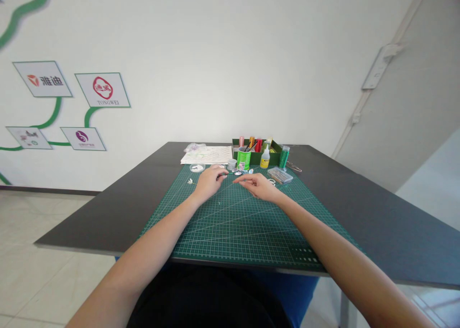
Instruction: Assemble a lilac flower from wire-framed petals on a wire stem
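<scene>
The white wall point(230, 54) takes up the top half of the frame. Below it stretches the dark counter point(136, 198), its far edge just under mid-frame, its side edges splaying toward the lower left and lower right. The green cutting mat point(233, 232) covers the middle down to the near edge, and plain grid fills the space between the forearms, leaving room to draw back.

At centre, the left hand point(210, 179) and right hand point(259, 186) face each other across a slim gap. The left fingers are drawn in narrow, with a dark sliver at their tips; I cannot tell whether it is held. The right fingers are narrow too; whether they grip anything cannot be told. Small pale pieces point(238, 173) lie at centre, just beyond that gap.

Behind, a green box point(273, 159) and white paper point(212, 154) border the far side, limiting forward reach. The green can point(243, 161), glue bottle point(265, 161) and white jar point(232, 164) stand before them. Right of centre sits a clear case point(280, 175); left of centre, a white sprig point(190, 181).
</scene>
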`<state>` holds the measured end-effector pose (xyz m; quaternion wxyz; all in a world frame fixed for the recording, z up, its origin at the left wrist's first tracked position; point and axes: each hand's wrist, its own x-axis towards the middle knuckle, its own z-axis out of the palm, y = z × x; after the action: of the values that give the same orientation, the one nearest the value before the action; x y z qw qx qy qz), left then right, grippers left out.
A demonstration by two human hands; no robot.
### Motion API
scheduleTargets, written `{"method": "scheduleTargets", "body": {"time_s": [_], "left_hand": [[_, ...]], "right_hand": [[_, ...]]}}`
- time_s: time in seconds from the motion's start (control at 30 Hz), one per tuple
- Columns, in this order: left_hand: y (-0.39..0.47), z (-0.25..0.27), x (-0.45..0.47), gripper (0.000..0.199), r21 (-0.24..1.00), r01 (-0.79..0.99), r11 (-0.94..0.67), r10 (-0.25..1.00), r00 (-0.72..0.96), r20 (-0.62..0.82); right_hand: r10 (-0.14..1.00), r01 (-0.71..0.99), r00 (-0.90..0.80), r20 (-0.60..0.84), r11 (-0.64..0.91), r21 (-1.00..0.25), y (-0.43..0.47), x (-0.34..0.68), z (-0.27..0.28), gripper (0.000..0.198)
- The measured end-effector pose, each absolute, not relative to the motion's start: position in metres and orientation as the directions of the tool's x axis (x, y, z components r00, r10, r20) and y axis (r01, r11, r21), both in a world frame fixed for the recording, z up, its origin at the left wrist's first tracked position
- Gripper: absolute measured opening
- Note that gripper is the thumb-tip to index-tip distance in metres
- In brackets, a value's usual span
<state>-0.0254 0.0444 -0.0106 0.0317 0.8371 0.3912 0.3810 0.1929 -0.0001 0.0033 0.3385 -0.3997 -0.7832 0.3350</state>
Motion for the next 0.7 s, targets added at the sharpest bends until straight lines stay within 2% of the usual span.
{"method": "scheduleTargets", "body": {"time_s": [0.17, 0.4, 0.7], "left_hand": [[0.042, -0.013, -0.024, 0.019, 0.290, 0.659, -0.694, 0.680, 0.468, 0.564], [0.037, -0.016, -0.022, 0.022, 0.289, 0.635, -0.716, 0.675, 0.524, 0.519], [0.037, -0.021, -0.022, 0.022, 0.229, 0.617, -0.753, 0.637, 0.594, 0.492]], "right_hand": [[0.847, 0.371, -0.474, 0.242, 0.441, -0.817, 0.001, 0.196, 0.004, 0.034], [0.837, 0.340, -0.484, 0.257, 0.450, -0.826, 0.003, 0.202, 0.007, 0.038], [0.838, 0.133, -0.445, 0.316, 0.411, -0.902, 0.009, 0.217, 0.008, 0.045]]}}
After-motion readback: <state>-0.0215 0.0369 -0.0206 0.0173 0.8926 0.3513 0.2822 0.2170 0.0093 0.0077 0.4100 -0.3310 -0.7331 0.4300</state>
